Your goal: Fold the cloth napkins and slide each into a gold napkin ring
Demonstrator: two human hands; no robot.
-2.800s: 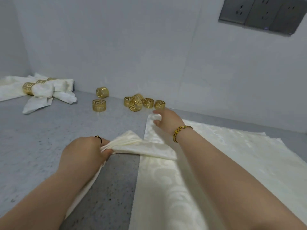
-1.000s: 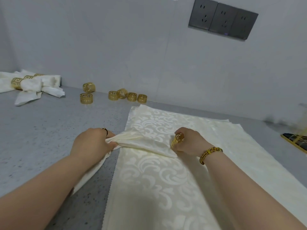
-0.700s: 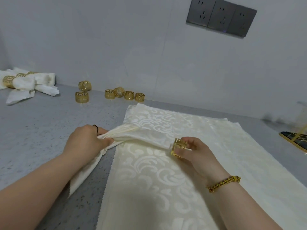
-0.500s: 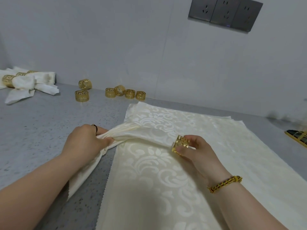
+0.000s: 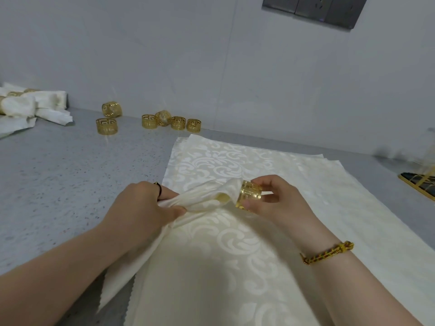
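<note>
My left hand (image 5: 141, 205) grips a gathered cream napkin (image 5: 202, 198) at its middle, lifted a little over the stack of flat cream napkins (image 5: 230, 243). The napkin's tip touches the mouth of a gold napkin ring (image 5: 250, 194). My right hand (image 5: 275, 201) pinches that ring between thumb and fingers. The napkin's other end hangs down under my left forearm.
Several loose gold rings (image 5: 171, 122) lie by the wall, two more (image 5: 107, 125) to their left. Finished napkins in rings (image 5: 28, 107) are piled at far left. The grey counter (image 5: 58, 184) meets a white wall with sockets (image 5: 313, 8). A gold-framed object (image 5: 419, 182) sits at right.
My right hand fetched a gold ring from the wall side, brought it back to the napkin's end and now holds it against the tip. My left hand kept its grip.
</note>
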